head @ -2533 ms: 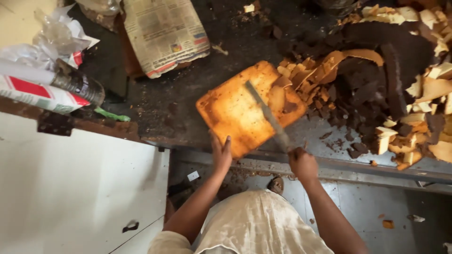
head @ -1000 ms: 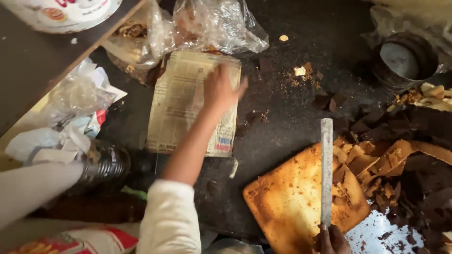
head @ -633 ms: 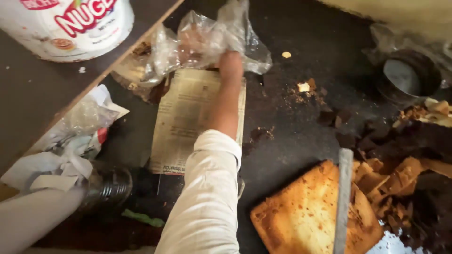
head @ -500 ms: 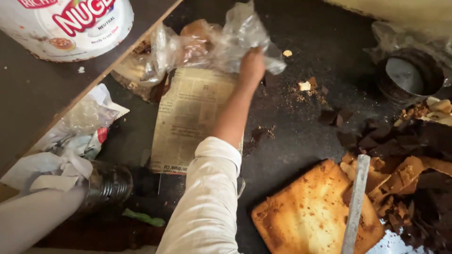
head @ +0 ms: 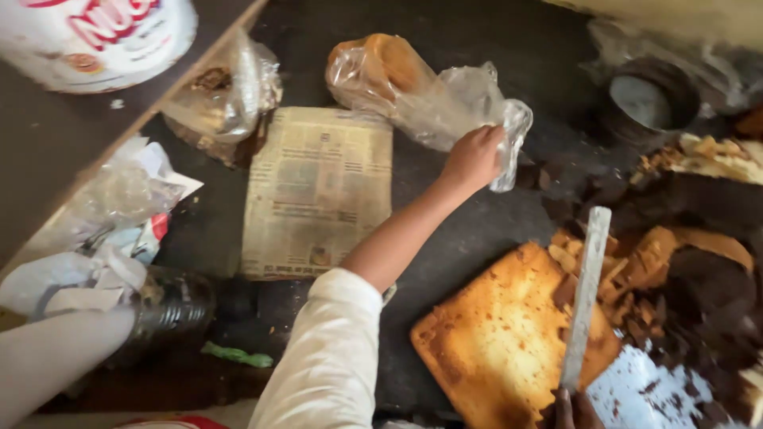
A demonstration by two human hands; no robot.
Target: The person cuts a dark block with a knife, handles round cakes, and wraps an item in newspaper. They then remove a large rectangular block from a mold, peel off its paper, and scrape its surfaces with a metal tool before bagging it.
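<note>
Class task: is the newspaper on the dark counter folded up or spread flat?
Spread flat: the newspaper lies open on the counter, its printed page facing up.

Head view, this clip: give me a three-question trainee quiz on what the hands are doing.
1. True or false: the left hand grips a clear plastic bag.
2. What lies flat beside that bag? A) folded newspaper B) steel plate C) towel
3. Fill in: the right hand holds a long ____ over the golden cake slab.

Key: 1 true. 2 A, the folded newspaper. 3 knife.

Dark counter (head: 477, 214): newspaper (head: 318, 191), cake slab (head: 509, 342), scraps (head: 675, 278).
</note>
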